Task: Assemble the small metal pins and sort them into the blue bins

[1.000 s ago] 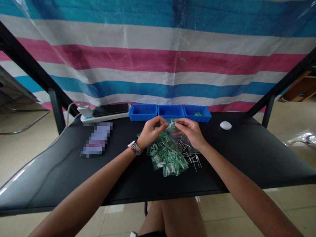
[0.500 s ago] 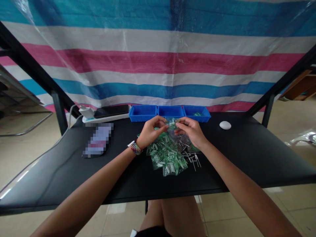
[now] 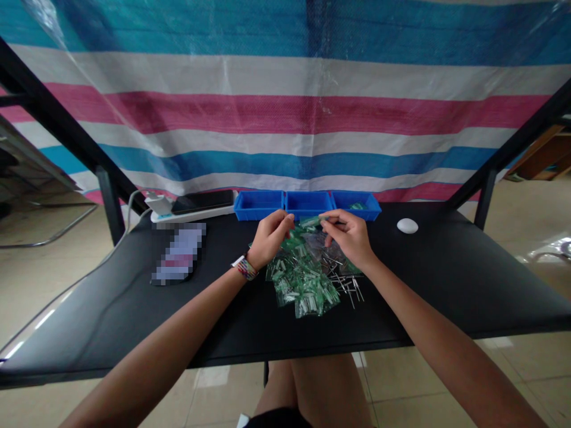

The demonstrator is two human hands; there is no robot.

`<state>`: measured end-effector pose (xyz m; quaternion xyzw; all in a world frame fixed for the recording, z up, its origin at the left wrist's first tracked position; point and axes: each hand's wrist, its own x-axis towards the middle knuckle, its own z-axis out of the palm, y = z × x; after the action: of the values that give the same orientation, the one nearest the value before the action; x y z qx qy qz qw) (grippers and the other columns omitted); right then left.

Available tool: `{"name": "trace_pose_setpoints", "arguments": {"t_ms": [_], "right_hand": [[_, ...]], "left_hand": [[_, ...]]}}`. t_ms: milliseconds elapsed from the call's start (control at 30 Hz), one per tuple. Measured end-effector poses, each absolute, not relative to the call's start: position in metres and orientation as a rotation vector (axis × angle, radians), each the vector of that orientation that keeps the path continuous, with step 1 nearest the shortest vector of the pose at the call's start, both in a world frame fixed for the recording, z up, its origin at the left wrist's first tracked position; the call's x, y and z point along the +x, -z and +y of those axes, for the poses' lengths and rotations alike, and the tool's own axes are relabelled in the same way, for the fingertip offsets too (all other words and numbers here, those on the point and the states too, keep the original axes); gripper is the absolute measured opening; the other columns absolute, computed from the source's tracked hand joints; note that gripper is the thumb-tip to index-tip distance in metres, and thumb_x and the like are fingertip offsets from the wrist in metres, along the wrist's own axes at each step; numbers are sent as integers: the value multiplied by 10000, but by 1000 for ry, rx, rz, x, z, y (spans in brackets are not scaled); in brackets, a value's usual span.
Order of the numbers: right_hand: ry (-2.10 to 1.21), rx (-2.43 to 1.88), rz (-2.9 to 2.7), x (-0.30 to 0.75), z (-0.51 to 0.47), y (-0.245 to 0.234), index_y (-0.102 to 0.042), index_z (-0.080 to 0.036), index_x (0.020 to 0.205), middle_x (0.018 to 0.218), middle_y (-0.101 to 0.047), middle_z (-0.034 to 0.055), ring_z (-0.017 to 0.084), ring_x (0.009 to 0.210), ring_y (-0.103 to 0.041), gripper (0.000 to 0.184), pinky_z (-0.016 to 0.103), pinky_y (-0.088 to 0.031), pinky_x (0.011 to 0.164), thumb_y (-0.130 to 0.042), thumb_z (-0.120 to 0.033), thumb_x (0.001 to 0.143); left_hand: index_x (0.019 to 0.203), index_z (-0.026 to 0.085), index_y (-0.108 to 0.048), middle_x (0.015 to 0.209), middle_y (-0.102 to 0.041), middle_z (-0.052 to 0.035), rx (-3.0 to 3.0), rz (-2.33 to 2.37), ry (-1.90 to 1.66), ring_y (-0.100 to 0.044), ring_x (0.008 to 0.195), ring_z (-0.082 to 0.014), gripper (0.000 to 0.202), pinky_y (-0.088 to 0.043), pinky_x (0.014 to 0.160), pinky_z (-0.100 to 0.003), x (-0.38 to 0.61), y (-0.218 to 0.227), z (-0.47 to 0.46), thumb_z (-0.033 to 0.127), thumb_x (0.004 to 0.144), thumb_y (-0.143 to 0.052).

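Fingers of the right hand (image 3: 354,239) pinch a green packet (image 3: 310,222), long axis sideways toward the left hand (image 3: 268,239), whose fingertips press together.

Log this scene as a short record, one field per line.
Left hand: left hand, thumb and index finger close together; whether they grip anything is unclear
Right hand: right hand, pinching a green packet
Below hands: heap of green packets, with thin metal pins at its right
Behind hands: row of three blue bins; green material in the rightmost
Far right: white rounded object
Surface: black table
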<state>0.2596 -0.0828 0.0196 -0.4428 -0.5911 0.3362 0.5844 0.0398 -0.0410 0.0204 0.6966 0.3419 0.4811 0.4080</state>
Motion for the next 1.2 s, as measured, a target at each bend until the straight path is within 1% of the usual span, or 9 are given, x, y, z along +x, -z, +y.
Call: {"name": "trace_pose_setpoints", "arguments": {"t_ms": [100,300,400,500,633,733,933,1067,1200], "right_hand": [[-736,-1028,-1430,258,-87,-17,-780,-240,1043,890,-770,43,172,557,-703,274,307,-527,519,-752,-479,913],[-733,-1027,-1483,255,-87,-13,-778,-262,1108,1091,-779,64,187,622,-743,236,329,-573,581,-705,-394,926],[-838,-1014,-1419,256,-87,-15,-721,-289,1271,1115,-769,60,177,606,-726,361,341,-594,590,-643,-421,944],[-994,-1008,-1313,256,-85,-17,-631,-318,1396,1026,-755,32,176,591,-714,495,339,-602,580,-659,-485,931],[-1082,-1037,-1302,255,-81,-18,-723,-235,1063,830,-708,11,185,567,-698,381,319,-582,534,-792,-534,837],[-1015,-1019,-1326,253,-80,-17,-702,-207,895,817,-696,11,168,545,-681,348,305,-571,521,-826,-523,814],[-727,-1009,-1425,254,-83,-17,-725,-206,974,882,-721,24,151,560,-700,286,279,-542,532,-759,-484,917],[-475,-941,-1623,257,-88,-20,-772,-238,1052,1009,-765,59,148,608,-706,163,305,-571,573,-689,-367,997],[-335,-844,-1755,255,-92,-23,-799,-277,1063,1135,-783,73,222,911,-764,171,393,-656,772,-643,-236,1008]], "left_hand": [[690,180,-670,665,-653,-45,1768,871,-1154,-568,607,-155,586,-459,586,-279,40,-22,-43,631,1025,-505],[769,174,-703,697,-667,-27,1668,810,-1149,-602,644,-154,385,-482,601,-263,43,-24,-41,537,879,-769],[765,177,-683,700,-659,-19,1669,802,-1176,-583,636,-142,360,-485,613,-260,42,-25,-40,504,885,-773],[771,184,-673,719,-655,-17,1707,769,-1167,-584,649,-144,345,-491,621,-262,41,-25,-40,493,897,-760],[800,189,-671,722,-652,-15,1732,739,-1132,-590,659,-152,337,-490,615,-265,43,-25,-43,500,902,-752],[819,187,-664,705,-635,-8,1739,776,-1112,-570,639,-148,364,-462,589,-258,43,-23,-43,532,921,-721],[667,166,-611,610,-556,-17,1707,867,-1110,-486,571,-128,614,-381,567,-269,39,-20,-40,659,1015,-497],[652,151,-666,627,-632,-61,1649,850,-967,-521,550,-132,735,-386,562,-278,38,-20,-40,742,1009,-415],[741,142,-724,622,-639,-43,1633,811,-919,-545,571,-135,618,-394,564,-262,40,-22,-40,694,967,-562]]}}
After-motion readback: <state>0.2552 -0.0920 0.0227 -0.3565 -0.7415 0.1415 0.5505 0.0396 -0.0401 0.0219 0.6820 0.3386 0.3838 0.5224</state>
